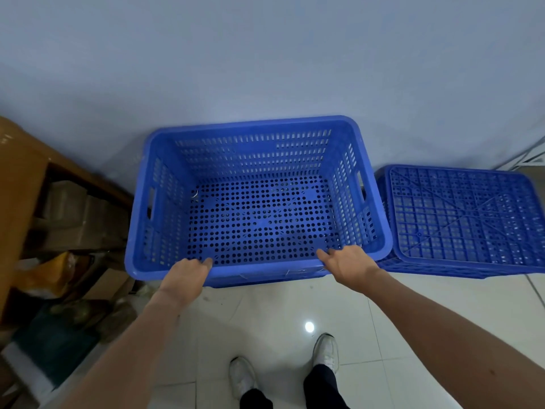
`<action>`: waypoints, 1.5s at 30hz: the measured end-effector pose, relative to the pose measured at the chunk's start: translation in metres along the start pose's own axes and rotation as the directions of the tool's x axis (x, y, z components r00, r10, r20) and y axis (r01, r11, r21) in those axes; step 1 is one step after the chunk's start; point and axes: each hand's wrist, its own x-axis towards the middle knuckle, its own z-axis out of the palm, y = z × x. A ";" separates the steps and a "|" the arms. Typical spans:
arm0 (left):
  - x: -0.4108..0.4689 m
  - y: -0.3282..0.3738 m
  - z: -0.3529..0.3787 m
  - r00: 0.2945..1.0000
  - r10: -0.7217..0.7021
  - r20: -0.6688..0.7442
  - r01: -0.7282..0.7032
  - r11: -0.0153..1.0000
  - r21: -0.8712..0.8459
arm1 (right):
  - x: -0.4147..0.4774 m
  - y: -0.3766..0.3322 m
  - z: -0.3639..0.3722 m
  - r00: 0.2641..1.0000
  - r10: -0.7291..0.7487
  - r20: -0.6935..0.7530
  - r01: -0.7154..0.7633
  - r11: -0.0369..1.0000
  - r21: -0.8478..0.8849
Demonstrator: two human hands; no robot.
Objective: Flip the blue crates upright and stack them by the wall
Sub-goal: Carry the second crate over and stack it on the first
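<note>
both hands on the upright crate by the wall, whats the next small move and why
Probably let go of the upright crate and reach right for the upside-down crate: both hands, left hand and right hand, hold its near rim, and it sits against the wall.

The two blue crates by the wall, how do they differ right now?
The upright crate sits mouth up, showing its round-holed floor; the flipped crate lies bottom up, showing a ribbed underside. The left hand and right hand grip the upright crate's near rim; nothing touches the flipped crate. The upright crate's rim stands higher. Both are blue perforated plastic, beside the wall.
</note>
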 end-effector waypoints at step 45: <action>-0.061 0.021 -0.010 0.959 -0.131 0.250 0.187 0.958 -0.216 | -0.050 -0.048 -0.023 0.946 0.290 0.148 -0.323 0.889 0.325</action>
